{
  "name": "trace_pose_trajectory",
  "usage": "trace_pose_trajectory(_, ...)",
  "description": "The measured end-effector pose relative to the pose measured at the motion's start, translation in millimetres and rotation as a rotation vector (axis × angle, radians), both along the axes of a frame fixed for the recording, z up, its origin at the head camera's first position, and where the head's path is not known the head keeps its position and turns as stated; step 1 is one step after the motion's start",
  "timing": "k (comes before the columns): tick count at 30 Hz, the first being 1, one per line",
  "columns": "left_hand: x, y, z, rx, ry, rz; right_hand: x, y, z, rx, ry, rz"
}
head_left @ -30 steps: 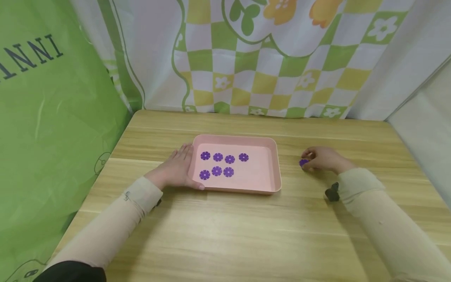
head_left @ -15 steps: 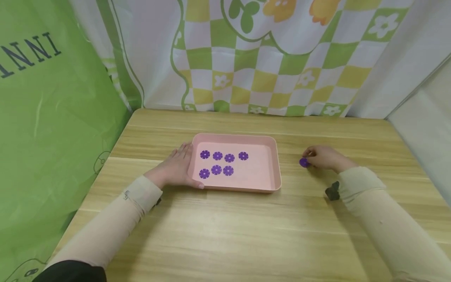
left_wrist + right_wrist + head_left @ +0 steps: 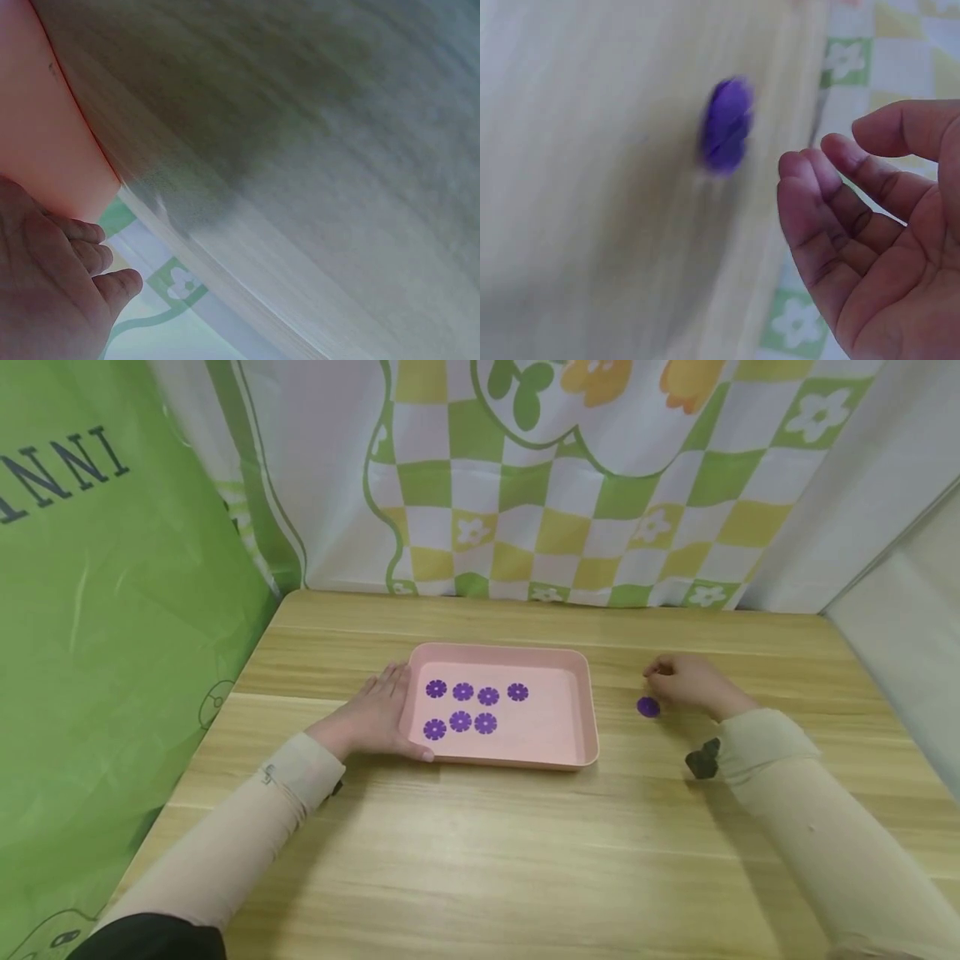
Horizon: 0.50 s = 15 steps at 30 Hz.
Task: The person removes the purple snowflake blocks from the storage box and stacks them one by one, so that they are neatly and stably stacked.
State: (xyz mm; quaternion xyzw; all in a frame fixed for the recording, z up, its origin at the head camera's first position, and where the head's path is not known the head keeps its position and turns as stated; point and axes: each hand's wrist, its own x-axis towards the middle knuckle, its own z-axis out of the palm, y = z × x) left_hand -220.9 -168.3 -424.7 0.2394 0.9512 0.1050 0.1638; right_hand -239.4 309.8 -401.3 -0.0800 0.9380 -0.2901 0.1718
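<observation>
A shallow pink tray (image 3: 551,714) holds several purple notched discs (image 3: 485,723) in two rows, toward its left side. My left hand (image 3: 378,718) rests against the tray's left end, fingers straight along the outer wall and thumb at the near corner. In the left wrist view, that hand's fingers (image 3: 94,255) lie by the pink wall. Another purple disc (image 3: 648,707) is on the table right of the tray; it looks blurred in the right wrist view. My right hand (image 3: 690,683) hovers just beyond it with loosely bent fingers (image 3: 802,210), holding nothing.
The wooden table (image 3: 480,852) runs back to a checkered curtain (image 3: 555,527). A green sheet (image 3: 135,652) hangs at the left. Beneath the right cuff shows a dark wrist-worn device (image 3: 703,760).
My right hand has let go of the purple disc and moved slightly up and away from it. The left hand and the tray have kept their place.
</observation>
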Motion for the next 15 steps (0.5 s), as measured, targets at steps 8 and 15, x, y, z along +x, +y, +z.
trace_pose_trajectory(8,0.5,-1,0.0,-0.016,0.015,-0.006,-2.6,-44,27.4,-0.21,-0.068,-0.017)
trace_pose_trajectory(15,2.1,0,2.4,-0.069,0.044,-0.023,-8.5,-83,31.7,-0.281,-0.049,0.04)
